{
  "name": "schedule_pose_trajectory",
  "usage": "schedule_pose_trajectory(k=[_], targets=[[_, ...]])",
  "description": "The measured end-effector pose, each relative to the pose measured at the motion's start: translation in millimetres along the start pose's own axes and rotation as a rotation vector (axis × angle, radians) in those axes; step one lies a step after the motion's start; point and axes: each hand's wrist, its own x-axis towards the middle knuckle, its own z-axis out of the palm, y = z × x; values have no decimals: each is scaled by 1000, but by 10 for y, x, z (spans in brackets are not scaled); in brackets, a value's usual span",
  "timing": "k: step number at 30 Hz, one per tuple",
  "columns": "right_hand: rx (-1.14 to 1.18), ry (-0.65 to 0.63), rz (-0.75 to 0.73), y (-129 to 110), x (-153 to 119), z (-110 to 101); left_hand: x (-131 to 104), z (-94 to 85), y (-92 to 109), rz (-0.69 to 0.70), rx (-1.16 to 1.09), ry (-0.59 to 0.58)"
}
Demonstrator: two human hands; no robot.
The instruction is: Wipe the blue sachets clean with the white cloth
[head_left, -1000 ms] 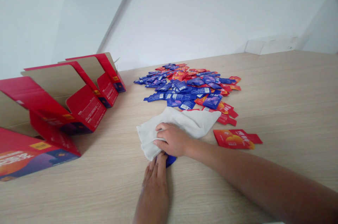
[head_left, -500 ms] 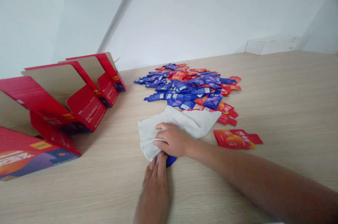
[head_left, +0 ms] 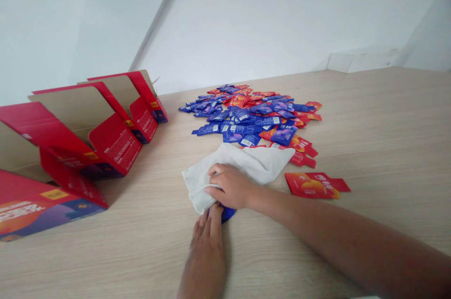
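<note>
A white cloth (head_left: 246,162) lies crumpled on the wooden table, and my right hand (head_left: 230,186) is on it with fingers curled into the fabric. My left hand (head_left: 208,231) rests flat just in front, its fingertips at the cloth's near edge. Those fingers are stretched over a blue packet (head_left: 228,215), which shows partly between the two hands. The rest of the packet is hidden by the hands and cloth. To the right of the cloth lies a single red packet (head_left: 312,185) with orange print.
Several blue and red packets (head_left: 243,115) form a pile beyond the cloth. On the left stand red cartons (head_left: 116,144) with open flaps. A white object (head_left: 362,60) is by the wall at the back right of the table (head_left: 380,139).
The cloth's left corner has shifted slightly left and down. My right hand's fingers have moved a little on the fabric; my left hand stays nearly in place.
</note>
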Motion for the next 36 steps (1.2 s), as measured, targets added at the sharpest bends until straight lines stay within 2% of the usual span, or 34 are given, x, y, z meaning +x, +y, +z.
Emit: schedule_pose_trajectory(k=[8, 23, 36], targets=[[5, -9, -3, 3, -14, 3, -2, -10, -8, 17, 16, 23], [3, 0, -5, 9, 2, 18, -1, -16, 13, 9, 48, -22], [14, -2, 1, 10, -13, 15, -12, -2, -9, 26, 40, 16]])
